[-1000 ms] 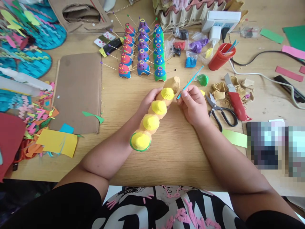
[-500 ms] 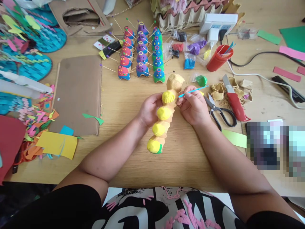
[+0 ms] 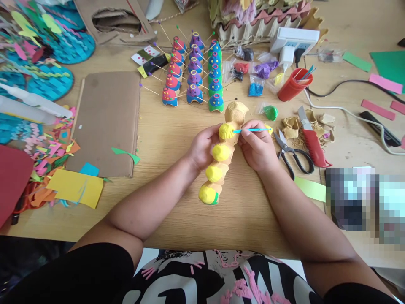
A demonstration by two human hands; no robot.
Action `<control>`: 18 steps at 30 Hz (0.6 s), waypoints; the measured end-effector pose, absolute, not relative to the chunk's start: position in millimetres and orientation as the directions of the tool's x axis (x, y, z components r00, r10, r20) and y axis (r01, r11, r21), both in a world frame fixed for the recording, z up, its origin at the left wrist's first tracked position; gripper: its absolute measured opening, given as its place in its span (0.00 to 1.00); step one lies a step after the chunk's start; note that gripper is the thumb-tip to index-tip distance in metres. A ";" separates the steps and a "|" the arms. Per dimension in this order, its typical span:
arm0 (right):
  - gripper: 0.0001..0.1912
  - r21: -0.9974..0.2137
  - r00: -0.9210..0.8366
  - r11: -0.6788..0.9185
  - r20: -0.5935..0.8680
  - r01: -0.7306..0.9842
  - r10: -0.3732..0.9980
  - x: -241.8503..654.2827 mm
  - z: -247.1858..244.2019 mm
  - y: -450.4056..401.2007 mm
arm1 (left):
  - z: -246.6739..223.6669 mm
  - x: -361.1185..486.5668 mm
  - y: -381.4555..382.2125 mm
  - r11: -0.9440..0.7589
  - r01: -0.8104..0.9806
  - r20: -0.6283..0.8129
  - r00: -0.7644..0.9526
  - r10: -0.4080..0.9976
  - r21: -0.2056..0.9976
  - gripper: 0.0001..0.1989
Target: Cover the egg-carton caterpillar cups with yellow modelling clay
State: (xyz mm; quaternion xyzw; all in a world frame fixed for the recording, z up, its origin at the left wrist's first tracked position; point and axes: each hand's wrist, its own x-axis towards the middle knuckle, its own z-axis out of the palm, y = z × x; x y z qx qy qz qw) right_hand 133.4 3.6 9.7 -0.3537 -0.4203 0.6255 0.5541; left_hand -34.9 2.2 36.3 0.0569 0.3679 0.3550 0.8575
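The left hand (image 3: 204,145) has its fingers curled around the side of the egg-carton strip (image 3: 223,152), near its far end, thumb toward the top. The strip lies between the two hands, running from just beyond the fingertips back toward the person. Four of its bumps wear yellow clay (image 3: 221,152); the farthest bump is bare, and the nearest has a patch of green (image 3: 216,198) along its edge.

The right hand (image 3: 257,145) pinches a thin blue tool (image 3: 251,130) between thumb and fingers, the grip closed. The tool's tip meets the side of the farthest yellow cap, which has grooves pressed into it. Whether the lower right fingers also brace the strip, I can't quite tell from here.

Beyond the left fingers stand three rows of painted caterpillars (image 3: 194,78), with thin sticks poking out. Past the right fingertips sit a lump of green clay (image 3: 271,112) in clear wrap and, farther off, a red cup (image 3: 294,85) with more tools. Just to the right of the right hand lie the scissors (image 3: 292,152), and beyond them a red-handled knife (image 3: 313,141) among carton scraps (image 3: 291,126). Well left of the left fingers is a flat cardboard sheet (image 3: 106,122).
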 end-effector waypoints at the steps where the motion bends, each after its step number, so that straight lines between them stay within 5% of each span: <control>1: 0.26 -0.922 -0.139 -0.035 0.021 -0.385 0.990 133.4 9.7 3.2 | 36.2 -34.9 2.4 0.743 -0.565 -0.588 0.481 0.651 0.360 0.11; 18: 0.24 -0.964 -0.040 0.074 0.087 -0.254 0.995 132.8 7.1 -1.3 | 38.3 -33.9 3.1 0.715 -0.565 -0.509 0.509 0.695 0.411 0.17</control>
